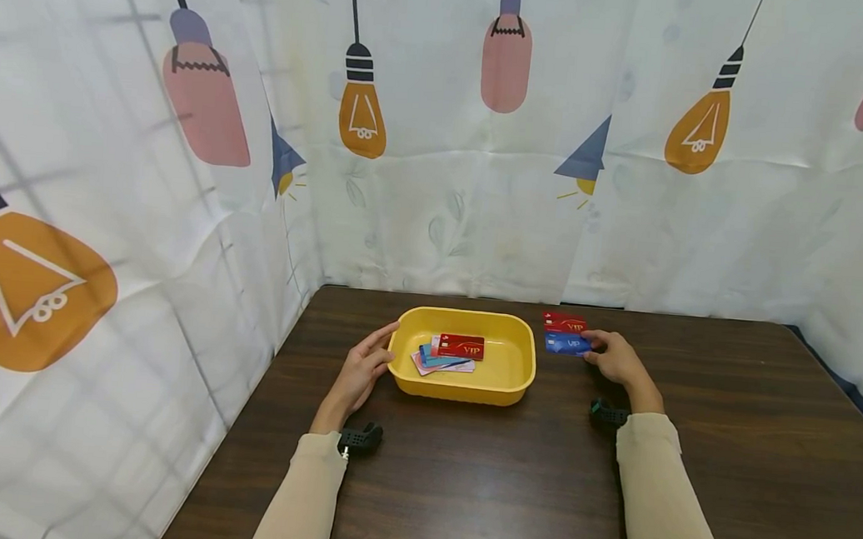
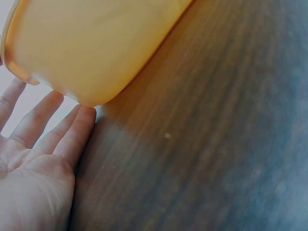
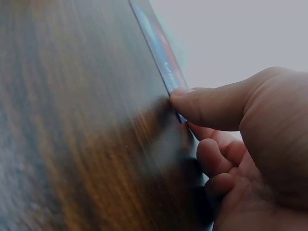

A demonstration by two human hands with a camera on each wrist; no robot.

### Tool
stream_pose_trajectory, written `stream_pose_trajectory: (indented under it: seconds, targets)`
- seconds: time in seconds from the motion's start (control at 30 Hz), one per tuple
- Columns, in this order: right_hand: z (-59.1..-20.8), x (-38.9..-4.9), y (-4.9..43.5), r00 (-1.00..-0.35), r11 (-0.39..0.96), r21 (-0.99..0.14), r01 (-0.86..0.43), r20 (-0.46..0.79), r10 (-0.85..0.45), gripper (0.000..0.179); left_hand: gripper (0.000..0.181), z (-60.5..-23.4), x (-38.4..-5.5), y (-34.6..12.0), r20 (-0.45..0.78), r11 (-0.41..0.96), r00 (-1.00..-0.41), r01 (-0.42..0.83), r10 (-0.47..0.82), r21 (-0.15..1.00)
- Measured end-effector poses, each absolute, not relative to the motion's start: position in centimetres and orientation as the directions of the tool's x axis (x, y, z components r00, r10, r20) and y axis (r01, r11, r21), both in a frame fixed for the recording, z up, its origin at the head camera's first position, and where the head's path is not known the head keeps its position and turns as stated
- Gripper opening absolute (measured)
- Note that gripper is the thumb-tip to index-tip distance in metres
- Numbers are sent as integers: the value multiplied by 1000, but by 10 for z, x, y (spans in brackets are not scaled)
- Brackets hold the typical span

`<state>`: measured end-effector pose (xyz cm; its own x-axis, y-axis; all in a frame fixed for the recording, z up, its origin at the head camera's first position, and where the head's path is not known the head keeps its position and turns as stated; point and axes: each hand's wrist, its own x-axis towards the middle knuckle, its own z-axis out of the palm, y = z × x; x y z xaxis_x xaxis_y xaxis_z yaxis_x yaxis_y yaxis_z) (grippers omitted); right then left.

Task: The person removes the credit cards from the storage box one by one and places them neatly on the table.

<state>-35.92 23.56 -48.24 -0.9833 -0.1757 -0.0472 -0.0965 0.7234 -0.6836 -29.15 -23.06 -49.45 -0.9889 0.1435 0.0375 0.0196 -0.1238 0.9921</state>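
A yellow plastic basket [image 1: 494,382] stands on the dark wooden table. Inside it lie several cards, a red VIP card [image 1: 461,347] on top. My left hand [image 1: 357,373] is at the basket's left end; in the left wrist view its extended fingers [image 2: 72,137] touch the basket's outer wall [image 2: 96,57]. To the right of the basket lie a red VIP card [image 1: 563,321] and, just in front of it, a blue VIP card [image 1: 566,344]. My right hand [image 1: 623,363] pinches the blue card's right end, its thumb [image 3: 207,106] on the card's face.
The table [image 1: 491,491] reaches back to a white curtain [image 1: 420,219] printed with lamps and bulbs. Another curtain stretch hangs along the left side. Dark devices are strapped at both wrists, the left one [image 1: 361,438] close over the table.
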Motion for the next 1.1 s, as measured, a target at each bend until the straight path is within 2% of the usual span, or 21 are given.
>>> stream_pose_trajectory:
  seconds: [0.27,0.53,0.8,1.1]
  targets:
    - [-478,-356,240,-989,649,-758,-63,-40,-143,46,56,-497,-293,-230,50,-136,-988,30,146,990]
    - [-459,-353,233,-977,586,-783,-209,142,-159,45,56,-495,-293,-230,50,-144,-988,29,143,989]
    - [-430,-346,198,-942,480,-814,-327,239,-237,46,56,-496,-294,-232,40,-129,-988,21,147,991]
    - [-417,-337,143,-905,399,-836,-378,243,-349,43,56,-497,-293,-232,45,-136,-987,25,151,990]
